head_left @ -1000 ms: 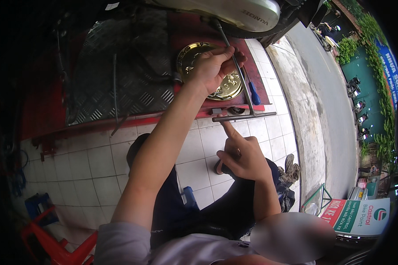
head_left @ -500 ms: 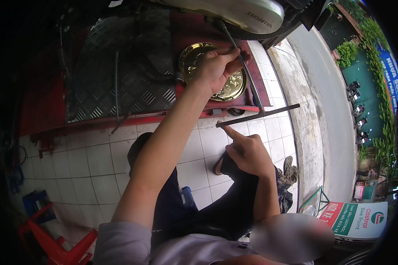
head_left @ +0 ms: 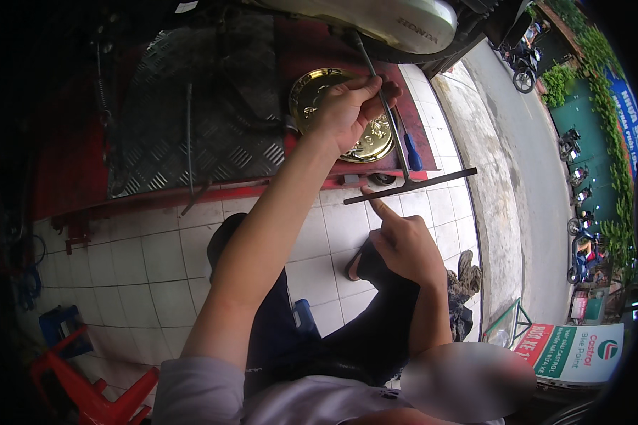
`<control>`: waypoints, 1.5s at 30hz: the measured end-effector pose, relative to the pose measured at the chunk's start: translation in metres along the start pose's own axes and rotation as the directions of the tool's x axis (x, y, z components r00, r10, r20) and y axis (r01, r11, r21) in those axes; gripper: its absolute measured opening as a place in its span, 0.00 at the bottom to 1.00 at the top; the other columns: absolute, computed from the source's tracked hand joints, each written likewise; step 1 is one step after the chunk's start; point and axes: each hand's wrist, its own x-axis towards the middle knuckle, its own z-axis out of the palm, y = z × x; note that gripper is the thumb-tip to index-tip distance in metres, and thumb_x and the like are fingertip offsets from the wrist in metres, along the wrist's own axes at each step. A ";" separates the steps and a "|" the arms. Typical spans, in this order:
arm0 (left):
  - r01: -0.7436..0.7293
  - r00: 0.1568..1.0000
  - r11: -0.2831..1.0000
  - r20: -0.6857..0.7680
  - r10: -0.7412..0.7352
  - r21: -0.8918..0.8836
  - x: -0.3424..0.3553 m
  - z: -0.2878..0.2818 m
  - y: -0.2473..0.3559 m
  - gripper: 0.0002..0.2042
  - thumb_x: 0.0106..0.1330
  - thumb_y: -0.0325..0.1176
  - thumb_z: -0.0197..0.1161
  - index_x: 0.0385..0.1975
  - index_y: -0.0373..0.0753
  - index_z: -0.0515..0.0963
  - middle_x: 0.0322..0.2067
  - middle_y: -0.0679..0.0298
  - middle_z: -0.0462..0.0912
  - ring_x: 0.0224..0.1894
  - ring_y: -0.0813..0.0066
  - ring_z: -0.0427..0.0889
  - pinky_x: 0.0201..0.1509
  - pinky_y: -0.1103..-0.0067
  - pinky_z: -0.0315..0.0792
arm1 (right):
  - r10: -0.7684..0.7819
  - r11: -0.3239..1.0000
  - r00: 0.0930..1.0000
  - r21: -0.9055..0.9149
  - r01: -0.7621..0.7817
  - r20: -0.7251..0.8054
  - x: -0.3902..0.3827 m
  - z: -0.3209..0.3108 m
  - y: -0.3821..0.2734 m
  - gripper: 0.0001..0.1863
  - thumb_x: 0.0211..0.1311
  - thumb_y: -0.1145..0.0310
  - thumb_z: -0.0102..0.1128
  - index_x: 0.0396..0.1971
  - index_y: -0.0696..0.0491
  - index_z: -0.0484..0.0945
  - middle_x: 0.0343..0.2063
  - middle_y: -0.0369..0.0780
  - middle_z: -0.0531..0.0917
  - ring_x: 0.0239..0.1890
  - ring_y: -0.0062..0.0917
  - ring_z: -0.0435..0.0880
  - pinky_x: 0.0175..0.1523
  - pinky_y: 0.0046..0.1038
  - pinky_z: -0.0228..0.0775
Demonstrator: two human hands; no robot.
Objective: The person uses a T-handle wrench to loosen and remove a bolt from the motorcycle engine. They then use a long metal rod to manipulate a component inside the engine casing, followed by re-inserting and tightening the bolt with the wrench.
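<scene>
My left hand (head_left: 346, 113) is closed on the steel shaft of a T-handle wrench (head_left: 444, 178), whose upper end meets the underside of a motorbike's silver casing (head_left: 376, 21). The crossbar lies lower, tilted. Beneath it, my right hand (head_left: 407, 251) has its index finger stretched up to touch the bar's left part, the other fingers loosely curled around nothing I can see. A gold embossed round plate (head_left: 308, 95) is behind my left hand on the red platform (head_left: 64, 184). A blue-handled screwdriver (head_left: 412, 152) lies right of the plate.
Black tread plate (head_left: 191, 142) covers part of the platform. Below are white floor tiles (head_left: 163, 262), a red plastic seat (head_left: 78, 393), a blue stool (head_left: 64, 329) and dark rags (head_left: 461, 297). Rightward run a road (head_left: 539, 205), parked motorbikes (head_left: 571, 145), a passing rider (head_left: 532, 42) and a signboard (head_left: 574, 354).
The crossbar has swung, reaching farther right with its left end slightly lower than a second ago. My right hand shifted slightly right with it. A rider has appeared on the road.
</scene>
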 end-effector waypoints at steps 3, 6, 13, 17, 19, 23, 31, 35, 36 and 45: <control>-0.009 1.000 1.000 0.011 0.009 -0.006 -0.002 -0.001 0.003 0.07 0.68 0.25 0.55 0.40 0.29 0.77 0.41 0.51 0.82 0.46 0.63 0.82 0.52 0.76 0.80 | -0.150 0.970 0.983 0.179 0.166 -0.102 -0.006 -0.001 -0.025 0.41 0.48 0.79 0.61 0.66 0.60 0.56 0.11 0.39 0.74 0.14 0.35 0.76 0.27 0.29 0.69; -0.003 0.997 1.000 0.081 0.004 -0.013 -0.002 0.000 0.004 0.07 0.69 0.24 0.54 0.40 0.29 0.77 0.42 0.51 0.81 0.47 0.62 0.82 0.53 0.75 0.80 | -0.062 0.955 0.927 0.247 0.163 -0.371 -0.007 -0.008 -0.025 0.45 0.47 0.82 0.55 0.69 0.61 0.48 0.09 0.36 0.72 0.11 0.21 0.74 0.24 0.21 0.65; 0.016 0.997 0.999 0.077 -0.020 0.040 0.000 -0.001 -0.003 0.08 0.68 0.20 0.50 0.41 0.27 0.76 0.42 0.48 0.81 0.47 0.61 0.82 0.55 0.74 0.80 | 0.124 0.991 0.839 0.026 -0.131 -0.530 -0.003 -0.014 -0.014 0.38 0.52 0.79 0.57 0.67 0.53 0.60 0.06 0.35 0.68 0.08 0.18 0.65 0.22 0.19 0.60; 0.024 0.999 0.999 0.036 -0.026 0.046 0.001 -0.004 -0.006 0.08 0.68 0.19 0.49 0.40 0.27 0.76 0.42 0.48 0.81 0.47 0.61 0.82 0.55 0.75 0.80 | 0.077 0.954 0.746 -0.168 -0.248 -0.661 0.005 -0.013 0.004 0.33 0.55 0.74 0.62 0.64 0.52 0.66 0.06 0.36 0.66 0.08 0.19 0.65 0.21 0.23 0.62; 0.027 0.999 0.999 0.019 -0.028 0.046 0.001 -0.005 -0.006 0.08 0.68 0.19 0.49 0.41 0.27 0.76 0.41 0.49 0.81 0.47 0.61 0.82 0.55 0.75 0.80 | 0.095 0.934 0.698 -0.179 -0.309 -0.710 0.007 -0.013 0.012 0.33 0.55 0.73 0.64 0.63 0.52 0.67 0.06 0.36 0.66 0.08 0.19 0.64 0.21 0.23 0.62; 0.044 0.999 0.998 -0.020 -0.043 0.040 -0.001 -0.004 -0.006 0.08 0.69 0.20 0.49 0.41 0.28 0.76 0.42 0.50 0.81 0.47 0.62 0.82 0.55 0.75 0.80 | 0.109 0.931 0.657 -0.155 -0.331 -0.746 0.008 -0.011 0.022 0.31 0.53 0.73 0.66 0.60 0.52 0.71 0.06 0.37 0.66 0.09 0.18 0.64 0.21 0.22 0.61; 0.180 0.972 0.984 0.148 -0.180 0.014 -0.019 -0.001 -0.005 0.09 0.71 0.28 0.50 0.42 0.31 0.76 0.43 0.52 0.81 0.48 0.64 0.81 0.55 0.71 0.79 | 0.071 0.959 0.616 -0.117 -0.259 -0.785 0.016 0.002 0.024 0.15 0.51 0.77 0.64 0.42 0.50 0.81 0.11 0.40 0.75 0.10 0.23 0.71 0.22 0.24 0.63; 0.202 0.955 0.978 0.230 -0.186 -0.046 -0.020 -0.005 -0.003 0.10 0.72 0.31 0.51 0.44 0.32 0.75 0.44 0.54 0.81 0.49 0.63 0.81 0.55 0.69 0.79 | 0.006 0.961 0.600 -0.161 -0.223 -0.800 0.022 0.012 0.022 0.03 0.56 0.71 0.59 0.31 0.51 0.80 0.10 0.40 0.75 0.13 0.32 0.77 0.22 0.30 0.65; 0.200 0.951 0.979 0.246 -0.186 -0.030 -0.021 -0.006 -0.003 0.10 0.72 0.31 0.52 0.44 0.32 0.75 0.44 0.54 0.81 0.49 0.63 0.81 0.55 0.69 0.79 | -0.038 0.951 0.599 -0.213 -0.223 -0.800 0.022 0.016 0.025 0.03 0.56 0.71 0.59 0.31 0.51 0.80 0.10 0.39 0.74 0.13 0.32 0.77 0.23 0.30 0.64; 0.163 0.959 0.987 0.236 -0.157 -0.007 -0.028 -0.008 -0.001 0.10 0.71 0.33 0.53 0.43 0.34 0.76 0.40 0.56 0.82 0.45 0.68 0.83 0.48 0.73 0.81 | -0.106 0.992 0.654 -0.120 0.024 -0.749 0.025 0.013 0.013 0.07 0.48 0.72 0.65 0.28 0.58 0.82 0.14 0.37 0.75 0.14 0.24 0.72 0.22 0.24 0.61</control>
